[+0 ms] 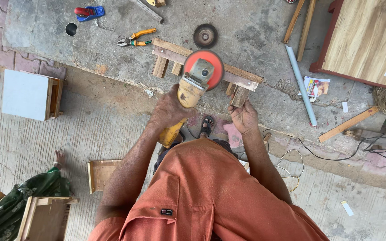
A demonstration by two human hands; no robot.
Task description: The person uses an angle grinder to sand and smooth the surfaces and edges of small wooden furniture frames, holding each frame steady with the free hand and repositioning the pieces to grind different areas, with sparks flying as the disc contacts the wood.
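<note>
On the concrete ledge (255, 27) lies a wooden frame (228, 73), its near leg gripped by the left hand (244, 117), while the right hand (168, 109), fingers closed, holds a yellow angle grinder (193, 85), its orange disc (211, 60) over the wood, sanding seemingly unfinished.

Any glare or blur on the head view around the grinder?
Head view: soft, even daylight, no glare or hard shadows; the angle grinder in the left hand and the wooden frame steadied by the right hand look sharp; wide lens bends the edges.
</note>
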